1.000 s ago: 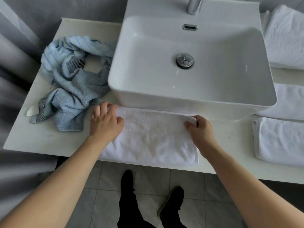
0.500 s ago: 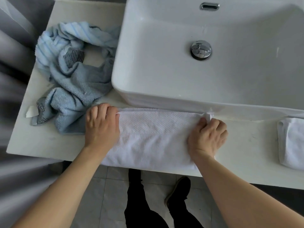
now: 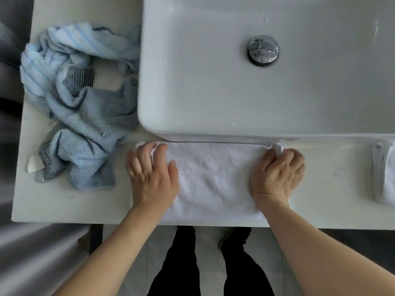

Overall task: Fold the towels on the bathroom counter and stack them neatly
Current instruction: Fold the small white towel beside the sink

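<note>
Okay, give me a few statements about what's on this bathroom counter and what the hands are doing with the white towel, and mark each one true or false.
1. The white towel lies on the counter just in front of the sink. True.
2. The blue towel is neatly folded. False: it lies crumpled in a heap, left of the sink.
3. The left hand rests on the white towel's left end with fingers spread. True.
4. The right hand hovers over the sink drain. False: it is on the towel's right end, fingers curled at the far corner.
5. Another white towel shows at the right edge. True.
</note>
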The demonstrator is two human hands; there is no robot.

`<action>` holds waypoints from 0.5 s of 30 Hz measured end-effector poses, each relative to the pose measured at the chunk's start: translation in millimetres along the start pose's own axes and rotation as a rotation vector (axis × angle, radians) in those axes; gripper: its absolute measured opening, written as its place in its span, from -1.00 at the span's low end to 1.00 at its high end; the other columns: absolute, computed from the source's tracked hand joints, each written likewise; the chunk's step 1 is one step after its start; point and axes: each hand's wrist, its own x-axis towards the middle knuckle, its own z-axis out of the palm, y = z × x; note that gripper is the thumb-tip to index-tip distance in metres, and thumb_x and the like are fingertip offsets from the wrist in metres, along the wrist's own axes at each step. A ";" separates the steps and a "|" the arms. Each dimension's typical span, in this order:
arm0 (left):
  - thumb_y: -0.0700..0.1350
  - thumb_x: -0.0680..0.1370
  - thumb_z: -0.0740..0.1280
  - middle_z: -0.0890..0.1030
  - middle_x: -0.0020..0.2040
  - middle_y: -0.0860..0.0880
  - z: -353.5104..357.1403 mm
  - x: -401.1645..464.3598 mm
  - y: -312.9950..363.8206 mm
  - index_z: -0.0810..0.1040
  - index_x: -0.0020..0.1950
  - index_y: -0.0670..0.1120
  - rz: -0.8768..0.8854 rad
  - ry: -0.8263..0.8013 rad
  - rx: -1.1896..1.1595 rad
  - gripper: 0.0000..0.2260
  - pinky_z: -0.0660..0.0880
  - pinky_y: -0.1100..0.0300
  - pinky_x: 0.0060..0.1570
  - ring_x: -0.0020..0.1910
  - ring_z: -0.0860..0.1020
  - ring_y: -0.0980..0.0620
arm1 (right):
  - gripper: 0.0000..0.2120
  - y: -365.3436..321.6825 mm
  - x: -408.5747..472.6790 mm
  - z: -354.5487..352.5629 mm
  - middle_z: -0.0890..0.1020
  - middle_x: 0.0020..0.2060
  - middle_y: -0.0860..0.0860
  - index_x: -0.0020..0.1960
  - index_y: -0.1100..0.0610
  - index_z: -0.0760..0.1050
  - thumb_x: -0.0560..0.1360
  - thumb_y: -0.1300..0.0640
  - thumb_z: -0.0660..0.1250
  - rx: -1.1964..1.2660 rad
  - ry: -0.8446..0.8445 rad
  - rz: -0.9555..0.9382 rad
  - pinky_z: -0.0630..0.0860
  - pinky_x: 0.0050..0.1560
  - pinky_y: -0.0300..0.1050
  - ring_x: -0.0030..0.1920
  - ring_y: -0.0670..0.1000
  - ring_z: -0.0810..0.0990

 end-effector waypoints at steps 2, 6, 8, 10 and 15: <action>-0.03 0.56 0.25 0.44 0.33 -0.23 1.7 -21.1 16.0 0.42 0.37 -0.14 0.175 -0.117 -0.065 -0.60 0.19 -0.29 0.41 0.31 0.41 -0.29 | -0.64 1.3 0.0 1.0 0.41 0.25 0.13 0.12 0.24 0.42 0.58 -0.03 0.07 0.006 0.006 -0.006 0.17 0.28 0.02 0.18 0.20 0.34; 0.12 0.60 0.14 0.25 0.55 -0.13 16.4 -30.5 27.0 0.30 0.55 -0.01 0.255 -0.321 -0.059 -0.48 0.02 -0.29 0.49 0.54 0.18 -0.21 | -0.52 3.7 1.3 0.8 0.42 0.24 0.14 0.14 0.26 0.42 0.52 -0.13 0.07 -0.023 0.017 -0.052 0.19 0.27 0.00 0.16 0.19 0.35; 0.16 0.59 0.15 0.18 0.59 -0.09 19.2 -29.2 27.5 0.24 0.57 0.03 0.233 -0.356 -0.022 -0.44 0.02 -0.29 0.49 0.58 0.09 -0.17 | -0.46 3.1 1.3 0.7 0.43 0.21 0.16 0.14 0.26 0.42 0.50 -0.18 0.03 -0.012 0.023 -0.076 0.20 0.26 0.01 0.16 0.21 0.37; 0.21 0.59 0.14 0.13 0.60 -0.07 19.9 -29.1 28.5 0.18 0.59 0.05 0.226 -0.365 -0.002 -0.41 0.02 -0.29 0.48 0.59 0.04 -0.14 | -0.47 2.5 3.3 0.5 0.46 0.16 0.19 0.13 0.25 0.42 0.50 -0.18 0.01 0.001 0.034 -0.093 0.21 0.25 0.02 0.14 0.22 0.38; 0.34 0.57 -0.03 -0.03 0.63 -0.01 24.2 -29.7 27.5 -0.03 0.61 0.13 0.186 -0.409 0.091 -0.35 -0.10 -0.27 0.50 0.60 -0.11 -0.08 | -0.68 3.8 2.8 2.3 0.50 0.07 0.17 0.10 0.21 0.42 0.61 -0.04 0.10 0.042 0.018 -0.136 0.22 0.16 0.01 0.12 0.22 0.42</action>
